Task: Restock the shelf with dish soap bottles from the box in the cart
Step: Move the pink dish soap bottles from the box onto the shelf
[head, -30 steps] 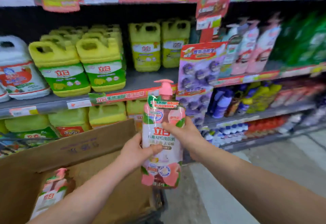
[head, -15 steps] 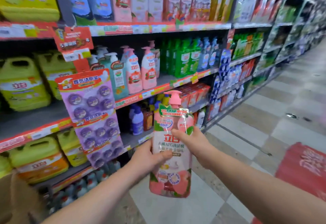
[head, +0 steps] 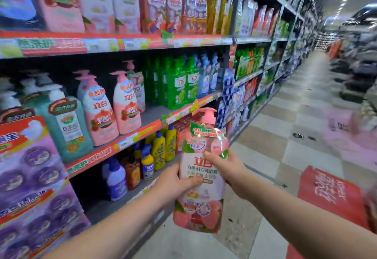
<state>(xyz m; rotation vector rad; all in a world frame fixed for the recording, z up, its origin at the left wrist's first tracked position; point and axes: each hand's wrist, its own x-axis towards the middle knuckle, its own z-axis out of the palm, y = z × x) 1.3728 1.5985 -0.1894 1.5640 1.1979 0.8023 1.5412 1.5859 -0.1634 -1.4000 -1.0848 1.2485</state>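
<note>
I hold one pink dish soap bottle [head: 201, 187] with a pump top and a peach label upright in front of me, in the aisle beside the shelves. My left hand [head: 173, 183] grips its left side at mid-height. My right hand [head: 226, 167] grips its right side, thumb across the label. On the middle shelf [head: 130, 138] to the left stand similar pink pump bottles [head: 125, 103], with a bare patch of shelf board to their right. The cart and box are out of view.
Green bottles [head: 179, 83] stand further along the middle shelf. Yellow and blue bottles [head: 157, 152] fill the shelf below. Purple hanging packs [head: 34, 177] jut out at the lower left. The tiled aisle floor [head: 285, 136] runs ahead, with a red display [head: 330, 193] at the right.
The view has swung right, away from the cardboard box and yellow jugs, toward the pump bottles and down the aisle. Both hands keep the same hold on the bottle.
</note>
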